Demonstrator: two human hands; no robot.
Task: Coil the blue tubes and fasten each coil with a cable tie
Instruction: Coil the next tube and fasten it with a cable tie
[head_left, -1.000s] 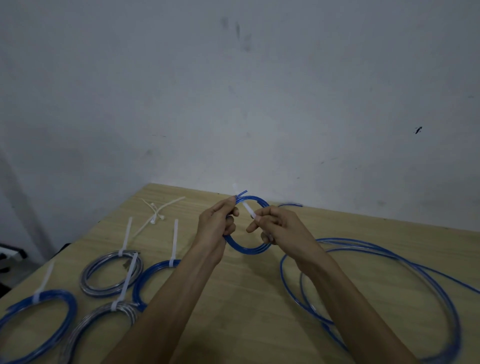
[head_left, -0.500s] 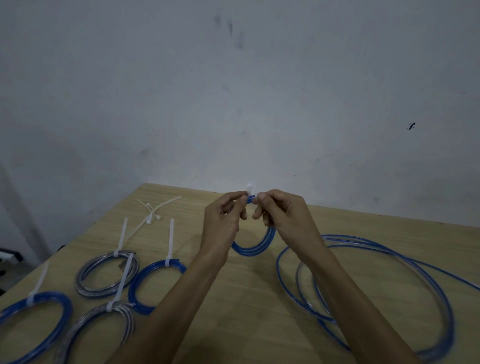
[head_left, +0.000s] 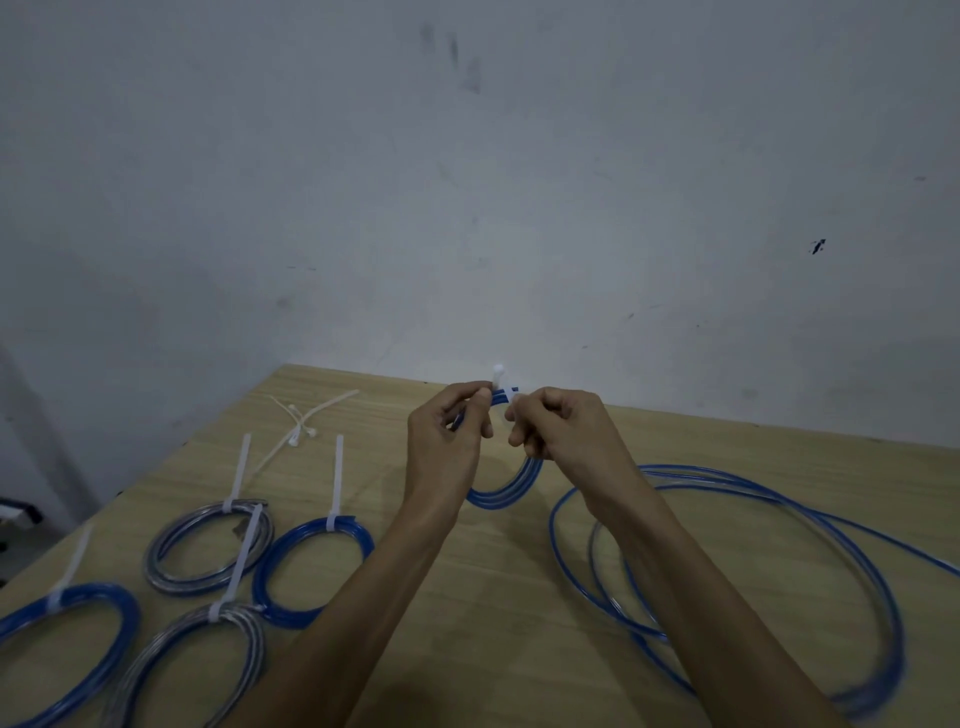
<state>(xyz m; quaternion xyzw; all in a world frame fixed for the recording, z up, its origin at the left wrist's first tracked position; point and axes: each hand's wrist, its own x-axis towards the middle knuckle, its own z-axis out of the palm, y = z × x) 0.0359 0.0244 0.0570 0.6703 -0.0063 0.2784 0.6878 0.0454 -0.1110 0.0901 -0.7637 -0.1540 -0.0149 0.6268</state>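
A small coil of blue tube (head_left: 506, 488) hangs above the wooden table (head_left: 519, 597), held up at its top by both hands. My left hand (head_left: 447, 441) pinches the top of the coil, where a white cable tie (head_left: 501, 379) wraps the strands. My right hand (head_left: 561, 431) pinches the tie and the coil from the right side. The tie's end sticks up just above my fingers. The coil's upper part is hidden behind my fingers.
Loose large loops of blue tube (head_left: 753, 571) lie on the right of the table. Several tied coils lie at the left, blue (head_left: 311, 566) and grey (head_left: 208, 551). Spare white cable ties (head_left: 301, 426) lie at the back left. A wall stands close behind.
Both hands came together at the top of the coil and rose slightly. The tie, earlier slanting across the coil between my hands, now stands upright around the strands.
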